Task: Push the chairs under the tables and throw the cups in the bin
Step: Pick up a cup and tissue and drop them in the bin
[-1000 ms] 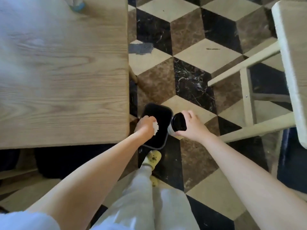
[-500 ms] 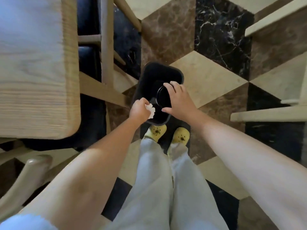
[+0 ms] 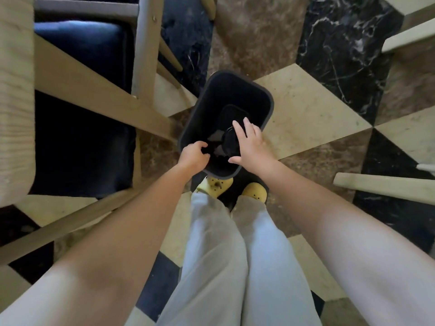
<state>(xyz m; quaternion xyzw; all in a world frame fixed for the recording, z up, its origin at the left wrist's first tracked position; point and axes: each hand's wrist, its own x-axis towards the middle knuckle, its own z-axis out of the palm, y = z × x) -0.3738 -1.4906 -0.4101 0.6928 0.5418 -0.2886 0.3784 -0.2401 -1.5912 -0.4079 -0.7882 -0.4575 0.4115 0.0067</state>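
Note:
A black rectangular bin (image 3: 270, 107) stands on the floor just in front of my yellow shoes. Inside it lie a cup with a black lid (image 3: 229, 143) and a crumpled piece of paper (image 3: 217, 137). My right hand (image 3: 251, 147) hovers over the bin's near right corner with its fingers spread, just above the cup and not gripping it. At the bin's near left rim, my left hand (image 3: 194, 156) has loosely curled fingers with nothing in them. A wooden chair with a dark blue seat (image 3: 82, 43) is tucked under the table (image 3: 14, 102) on the left.
The floor is a cube pattern of cream, brown and black marble tiles. Pale wooden legs and rails of other furniture (image 3: 386, 188) reach in from the right edge. The chair's wooden rails (image 3: 98, 100) run close to the bin's left side.
Both hands have moved over the bin. My right hand has let go of the cup and my left hand has let go of the white paper; both now lie in the bin.

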